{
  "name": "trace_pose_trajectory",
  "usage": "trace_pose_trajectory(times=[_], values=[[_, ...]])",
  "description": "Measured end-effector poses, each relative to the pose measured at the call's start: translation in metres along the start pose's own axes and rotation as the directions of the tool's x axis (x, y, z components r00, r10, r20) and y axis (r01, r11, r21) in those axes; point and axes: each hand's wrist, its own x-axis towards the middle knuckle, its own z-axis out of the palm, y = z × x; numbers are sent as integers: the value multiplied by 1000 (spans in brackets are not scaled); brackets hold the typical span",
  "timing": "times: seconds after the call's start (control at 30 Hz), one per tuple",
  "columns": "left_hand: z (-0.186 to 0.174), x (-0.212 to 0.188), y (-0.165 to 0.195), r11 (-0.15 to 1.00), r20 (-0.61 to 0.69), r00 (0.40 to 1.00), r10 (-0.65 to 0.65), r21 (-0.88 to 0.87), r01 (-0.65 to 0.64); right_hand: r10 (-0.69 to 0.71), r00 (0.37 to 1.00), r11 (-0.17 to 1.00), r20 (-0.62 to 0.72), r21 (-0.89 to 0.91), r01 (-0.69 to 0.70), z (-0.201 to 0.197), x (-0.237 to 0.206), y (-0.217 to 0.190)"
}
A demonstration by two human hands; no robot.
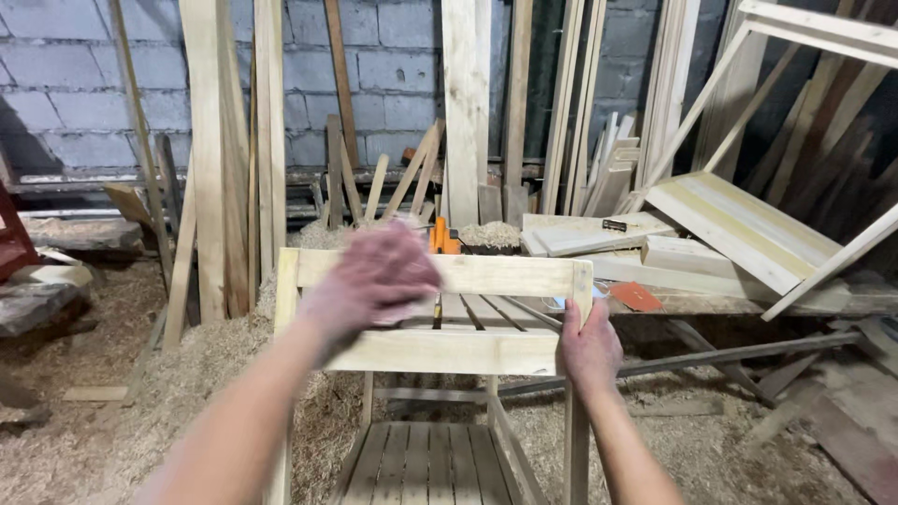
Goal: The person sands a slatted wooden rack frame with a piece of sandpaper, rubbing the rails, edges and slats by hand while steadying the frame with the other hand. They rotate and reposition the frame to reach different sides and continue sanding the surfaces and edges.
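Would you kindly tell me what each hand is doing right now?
Left hand: blurred over the wooden frame; grip cannot be told.
Right hand: closed on the frame's right post.

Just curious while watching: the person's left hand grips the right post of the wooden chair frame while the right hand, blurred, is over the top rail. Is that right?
Not quite: the hands are swapped. In the head view, the right hand grips the right post of the wooden chair frame, while the left hand, blurred, is over the top rail.

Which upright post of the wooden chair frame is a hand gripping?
The post at the frame's right end: the right hand wraps around it below the top rail. The post at the left end is bare; the blurred left hand is over the rail.
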Motion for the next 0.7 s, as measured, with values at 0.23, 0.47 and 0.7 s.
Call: trace_pose_trajectory(times=[0.23, 0.47, 0.7], values=[[2, -24, -31, 968, 377, 901, -214, -42, 247, 43, 999, 997, 6, -68, -42, 9, 6, 2], [-2, 73, 85, 975, -436, 889, -143, -217, 51, 3, 999, 997, -35, -76, -5, 6, 3, 4], [12, 68, 61, 926, 36, 990, 137, -359, -116, 52, 999, 998, -2, -34, -52, 1, 6, 1]])
